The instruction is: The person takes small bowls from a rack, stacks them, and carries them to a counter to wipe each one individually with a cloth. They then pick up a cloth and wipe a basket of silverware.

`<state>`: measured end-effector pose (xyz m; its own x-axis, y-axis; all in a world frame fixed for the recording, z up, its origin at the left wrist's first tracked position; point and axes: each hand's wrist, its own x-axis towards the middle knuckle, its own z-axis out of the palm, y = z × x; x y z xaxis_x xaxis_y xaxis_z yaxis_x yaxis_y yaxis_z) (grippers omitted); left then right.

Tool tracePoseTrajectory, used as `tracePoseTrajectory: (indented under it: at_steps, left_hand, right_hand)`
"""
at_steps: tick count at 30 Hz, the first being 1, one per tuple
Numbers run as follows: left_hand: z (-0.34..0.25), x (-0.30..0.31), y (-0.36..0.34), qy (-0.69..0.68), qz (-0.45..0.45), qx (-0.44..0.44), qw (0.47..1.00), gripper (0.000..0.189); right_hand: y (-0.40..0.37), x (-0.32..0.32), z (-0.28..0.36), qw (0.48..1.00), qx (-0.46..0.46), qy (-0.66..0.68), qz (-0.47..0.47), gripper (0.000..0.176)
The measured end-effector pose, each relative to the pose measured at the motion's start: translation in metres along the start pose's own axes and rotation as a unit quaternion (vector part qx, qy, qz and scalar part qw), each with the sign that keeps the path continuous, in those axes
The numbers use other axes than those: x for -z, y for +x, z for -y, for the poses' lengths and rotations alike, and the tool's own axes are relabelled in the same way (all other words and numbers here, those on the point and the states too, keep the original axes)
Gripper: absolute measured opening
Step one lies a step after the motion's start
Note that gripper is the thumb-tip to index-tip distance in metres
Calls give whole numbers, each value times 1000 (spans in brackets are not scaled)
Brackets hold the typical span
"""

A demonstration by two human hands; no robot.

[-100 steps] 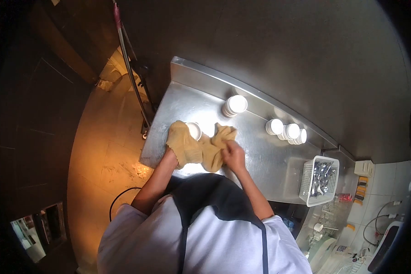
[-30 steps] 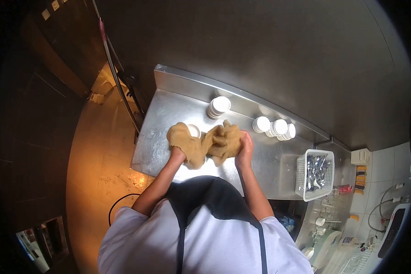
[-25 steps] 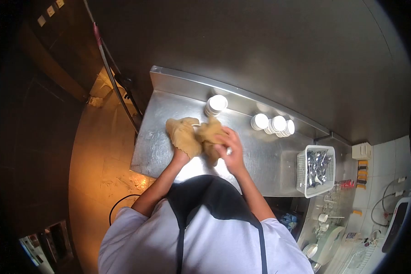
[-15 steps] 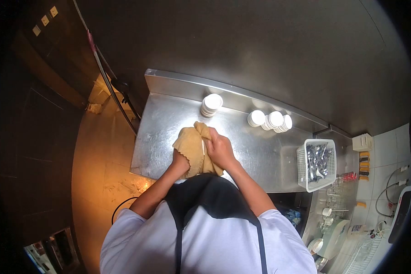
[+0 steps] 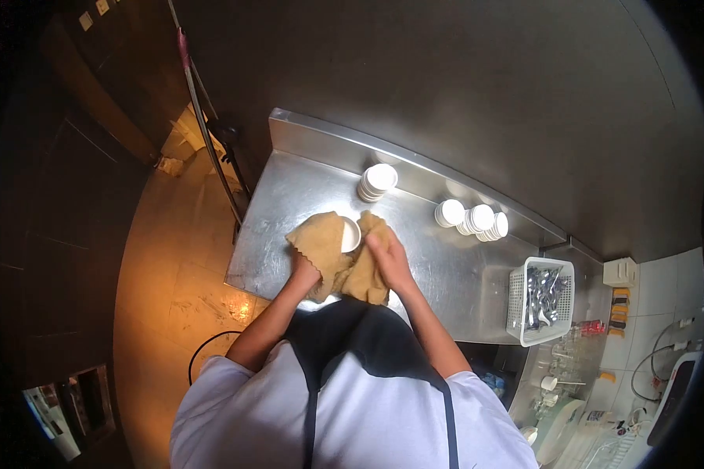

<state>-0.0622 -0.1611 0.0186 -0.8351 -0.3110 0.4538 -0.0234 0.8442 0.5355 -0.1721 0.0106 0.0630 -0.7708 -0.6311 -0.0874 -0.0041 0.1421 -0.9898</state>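
Note:
A tan cloth (image 5: 318, 241) is draped over my left hand (image 5: 307, 270), hiding its fingers. Through that cloth the hand grips a small white bowl (image 5: 351, 234), whose rim shows between the cloth's two bunched parts. My right hand (image 5: 391, 258) is closed on the other part of the cloth, just right of the bowl. Beyond my hands stands a stack of white bowls (image 5: 379, 181) on the steel counter (image 5: 278, 187).
Several more stacked white bowls (image 5: 475, 219) stand along the counter's raised back edge. At the right end sits a white plastic basket (image 5: 518, 301) full of metal spoons (image 5: 546, 293). A hose (image 5: 203, 117) hangs at the left.
My right hand has drawn its part of the cloth to the right, away from the left hand, and the white bowl now shows between them. The view has shifted slightly.

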Motion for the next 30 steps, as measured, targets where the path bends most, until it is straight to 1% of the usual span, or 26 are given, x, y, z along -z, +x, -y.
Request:
tracePoseTrajectory:
  at_steps: [1, 4, 5, 8, 9, 10, 11, 12, 13, 15, 17, 18, 19, 20, 21, 22, 23, 26, 27, 29, 30]
  left_hand:
    - [-12, 10, 6, -57, 63, 70, 994, 40]
    - [5, -26, -8, -119, 43, 94, 987, 41]
    - [12, -40, -12, -31, 48, 45, 997, 40]
    - [27, -54, -24, -51, 34, 46, 997, 38]
    - [22, -47, -13, 15, 125, 60, 990, 38]
    - [10, -27, 8, 81, 214, 73, 971, 38]
    - [-4, -6, 29, 147, 300, 84, 939, 38]
    - [-19, 16, 46, 155, 318, 95, 931, 39]
    - [-36, 38, 63, 164, 335, 106, 922, 40]
    - [-39, 46, 69, 130, 319, 117, 932, 41]
    - [-14, 33, 52, 41, 245, 120, 961, 42]
    - [12, 8, 36, -85, 212, 165, 959, 43]
    - [45, -28, 13, -209, 175, 208, 939, 44]
    - [55, -34, 1, -348, 129, 274, 887, 43]
    - [64, -40, -12, -477, 65, 328, 813, 43]
    - [61, -33, -21, -605, -8, 395, 691, 42]
    - [61, -26, -29, -706, -82, 448, 542, 40]
    - [88, -8, -55, -680, -68, 443, 580, 50]
    - [95, -13, -58, -652, -58, 406, 638, 43]
    - [94, 15, -59, -688, -4, 379, 619, 52]
    - [88, 33, -55, -705, 23, 364, 609, 57]
  right_hand:
    - [0, -1, -1, 1000, -2, -19, 6, 47]
    - [9, -6, 1, 997, -4, -71, 21, 47]
    - [17, -3, -7, 1000, -17, -23, 8, 46]
    - [45, 14, -15, 987, -131, 82, -52, 45]
    - [59, 23, -21, 983, -142, 93, -66, 43]
    - [68, 26, -16, 976, -151, 138, -76, 44]
    - [77, 27, -8, 966, -160, 182, -86, 44]
    - [86, 29, -3, 954, -168, 227, -95, 45]
    - [99, 36, -12, 942, -181, 274, -71, 49]
    - [97, 37, -11, 948, -169, 258, -82, 50]
    - [92, 38, -12, 956, -158, 232, -89, 49]
    - [82, 39, -19, 960, -155, 215, -91, 49]
    - [72, 39, -24, 964, -152, 198, -93, 48]
    - [62, 39, -27, 964, -139, 201, -101, 48]
    - [50, 39, -27, 964, -127, 205, -109, 48]
    - [39, 40, -28, 964, -116, 209, -117, 47]
    - [30, 45, -30, 960, -108, 228, -122, 45]
    - [4, 73, -35, 955, -47, 263, -130, 54]
    - [-3, 84, -40, 950, -51, 276, -135, 59]
    - [-15, 105, -51, 940, -57, 303, -147, 67]
    - [-20, 109, -54, 931, -52, 327, -152, 69]
